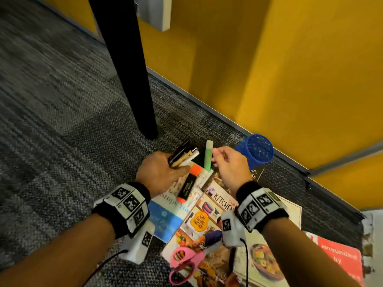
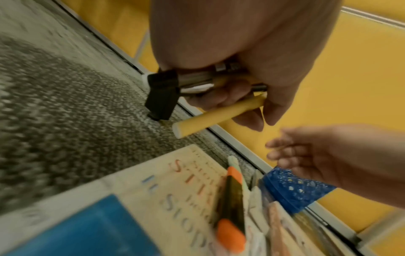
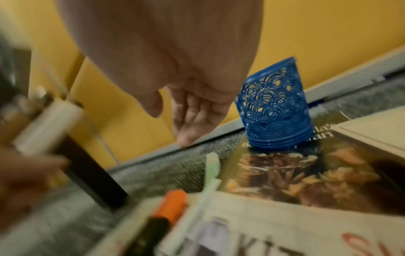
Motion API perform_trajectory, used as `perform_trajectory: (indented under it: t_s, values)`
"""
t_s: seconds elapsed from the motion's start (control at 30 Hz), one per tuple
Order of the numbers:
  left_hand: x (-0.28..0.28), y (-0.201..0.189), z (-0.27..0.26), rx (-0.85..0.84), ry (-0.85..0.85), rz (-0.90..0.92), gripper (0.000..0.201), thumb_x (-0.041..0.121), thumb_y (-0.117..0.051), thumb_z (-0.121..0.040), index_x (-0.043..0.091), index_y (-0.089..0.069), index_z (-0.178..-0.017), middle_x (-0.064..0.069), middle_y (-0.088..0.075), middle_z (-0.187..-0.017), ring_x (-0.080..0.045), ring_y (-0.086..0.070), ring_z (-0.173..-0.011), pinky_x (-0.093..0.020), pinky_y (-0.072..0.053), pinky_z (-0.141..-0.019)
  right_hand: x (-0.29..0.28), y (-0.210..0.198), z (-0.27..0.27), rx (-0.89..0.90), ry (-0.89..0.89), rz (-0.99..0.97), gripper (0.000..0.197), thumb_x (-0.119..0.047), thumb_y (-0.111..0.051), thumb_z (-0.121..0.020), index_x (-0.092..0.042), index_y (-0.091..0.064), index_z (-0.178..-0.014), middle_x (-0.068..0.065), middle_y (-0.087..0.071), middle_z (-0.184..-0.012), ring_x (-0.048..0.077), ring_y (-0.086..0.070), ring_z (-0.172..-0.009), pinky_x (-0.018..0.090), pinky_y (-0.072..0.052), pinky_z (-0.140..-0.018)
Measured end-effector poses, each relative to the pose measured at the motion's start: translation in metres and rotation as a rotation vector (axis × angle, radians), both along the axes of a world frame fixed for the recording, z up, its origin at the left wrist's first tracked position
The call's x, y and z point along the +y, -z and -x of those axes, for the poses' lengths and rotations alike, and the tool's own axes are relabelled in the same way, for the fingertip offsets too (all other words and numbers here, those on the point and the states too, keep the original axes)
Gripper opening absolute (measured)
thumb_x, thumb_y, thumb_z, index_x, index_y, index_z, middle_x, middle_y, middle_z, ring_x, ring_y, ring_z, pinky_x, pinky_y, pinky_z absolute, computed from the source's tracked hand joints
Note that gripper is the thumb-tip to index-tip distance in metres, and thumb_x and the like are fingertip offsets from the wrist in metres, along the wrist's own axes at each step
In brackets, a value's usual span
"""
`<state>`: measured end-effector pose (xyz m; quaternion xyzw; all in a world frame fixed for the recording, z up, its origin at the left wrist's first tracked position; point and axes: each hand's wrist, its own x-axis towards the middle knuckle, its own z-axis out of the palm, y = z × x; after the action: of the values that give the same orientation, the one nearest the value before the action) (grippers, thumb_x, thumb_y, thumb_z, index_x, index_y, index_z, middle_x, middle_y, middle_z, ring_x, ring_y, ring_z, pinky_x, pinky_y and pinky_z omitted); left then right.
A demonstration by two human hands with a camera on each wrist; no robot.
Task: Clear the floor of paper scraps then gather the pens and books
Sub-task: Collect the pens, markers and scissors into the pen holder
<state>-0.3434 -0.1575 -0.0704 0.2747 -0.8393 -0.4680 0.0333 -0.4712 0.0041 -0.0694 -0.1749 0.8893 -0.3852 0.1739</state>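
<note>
My left hand (image 1: 165,170) grips a bundle of pens and markers (image 1: 183,156); the left wrist view shows a yellow marker (image 2: 219,115) and black-capped pens (image 2: 162,93) inside its curled fingers (image 2: 219,97). My right hand (image 1: 224,162) hovers empty with relaxed fingers (image 3: 188,121) just above a green highlighter (image 1: 208,156) lying on the carpet's edge. An orange-and-black highlighter (image 1: 187,183) lies on a white-and-blue book (image 1: 165,216). A blue lattice pen cup (image 1: 257,150) stands on a dark book (image 3: 306,173) just right of my right hand. A kitchen magazine (image 1: 209,216) overlaps the pile.
A black table leg (image 1: 128,69) stands on the grey carpet (image 1: 51,121) just behind the pens. The yellow wall (image 1: 290,69) and its metal skirting run diagonally at the right. Pink scissors (image 1: 184,259) lie on the magazine; a red book (image 1: 339,259) lies at the lower right.
</note>
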Motion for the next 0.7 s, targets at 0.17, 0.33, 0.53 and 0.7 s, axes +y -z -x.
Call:
perform_trajectory:
  t_s: [0.17,0.33,0.53,0.7]
  values:
    - [-0.018,0.013,-0.024,-0.122,0.035,0.063,0.042,0.059,-0.075,-0.071,0.018,-0.072,-0.077,-0.003,-0.073,-0.074,-0.022,-0.07,-0.073,-0.035,-0.056,-0.067,-0.03,0.049,0.008,0.208,0.015,-0.512,0.056,-0.049,-0.062,-0.086,-0.002,-0.058,-0.116,0.017,-0.052,-0.12,0.037,-0.052,-0.112,0.042,-0.043,-0.095]
    - [-0.027,0.02,-0.031,-0.175,0.099,0.11,0.05,0.067,-0.068,-0.072,0.019,-0.066,-0.087,0.0,-0.071,-0.085,-0.019,-0.067,-0.08,-0.035,-0.055,-0.07,-0.04,0.057,0.015,0.222,0.067,-0.549,0.045,-0.03,-0.067,-0.084,0.001,-0.058,-0.115,0.019,-0.046,-0.121,0.041,-0.056,-0.106,0.042,-0.047,-0.087]
    - [-0.013,0.026,-0.014,-0.063,0.053,0.023,0.043,0.055,-0.064,-0.084,0.012,-0.067,-0.085,-0.009,-0.073,-0.08,-0.027,-0.069,-0.082,-0.039,-0.056,-0.078,-0.006,0.036,0.0,0.126,0.341,-0.06,0.025,-0.028,-0.063,-0.086,-0.006,-0.054,-0.094,0.006,-0.063,-0.082,0.03,-0.063,-0.083,0.041,-0.052,-0.075]
    - [0.027,0.033,0.008,-0.253,0.113,0.214,0.059,0.063,-0.068,-0.076,0.014,-0.06,-0.108,-0.01,-0.069,-0.104,-0.03,-0.066,-0.099,-0.037,-0.054,-0.08,0.039,0.024,-0.043,0.058,0.255,-0.01,0.018,-0.023,-0.065,-0.087,-0.013,-0.052,-0.095,-0.007,-0.06,-0.071,0.025,-0.065,-0.073,0.044,-0.055,-0.069]
